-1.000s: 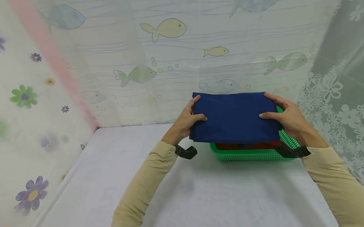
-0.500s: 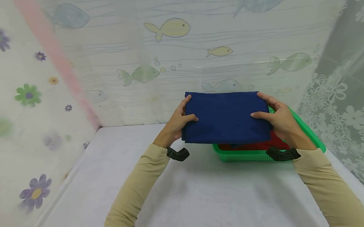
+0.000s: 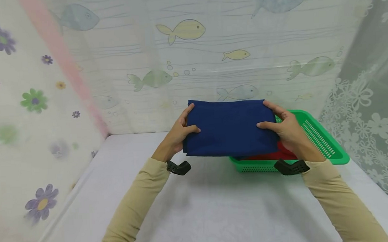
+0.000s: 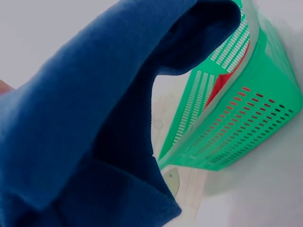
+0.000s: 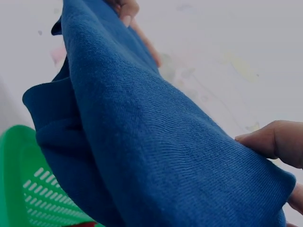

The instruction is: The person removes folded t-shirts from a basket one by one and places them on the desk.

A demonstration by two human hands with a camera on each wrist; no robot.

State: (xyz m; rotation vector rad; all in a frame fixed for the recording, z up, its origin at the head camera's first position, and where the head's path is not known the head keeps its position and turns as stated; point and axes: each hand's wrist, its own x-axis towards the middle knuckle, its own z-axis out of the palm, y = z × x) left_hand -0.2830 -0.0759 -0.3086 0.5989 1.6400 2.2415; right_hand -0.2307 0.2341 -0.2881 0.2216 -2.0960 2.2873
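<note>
- Here's the blue cloth (image 3: 229,128), folded, held aloft above the tabletop (image 3: 216,205), overlapping the green basket (image 3: 338,159) in the head view.
- Left hand (image 3: 177,135) pinches one end, right hand (image 3: 290,132) the other, fingers clamped on fabric!
- Danger underneath: layers hang loose, so a slackened pinch could spill the fold; a drooping edge could snag the basket's rim.

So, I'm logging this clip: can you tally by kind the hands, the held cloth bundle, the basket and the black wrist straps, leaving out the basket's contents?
Hands, left hand and right hand: 2
Blue cloth bundle: 1
Green basket: 1
Black wrist straps: 2
Total: 6
</note>
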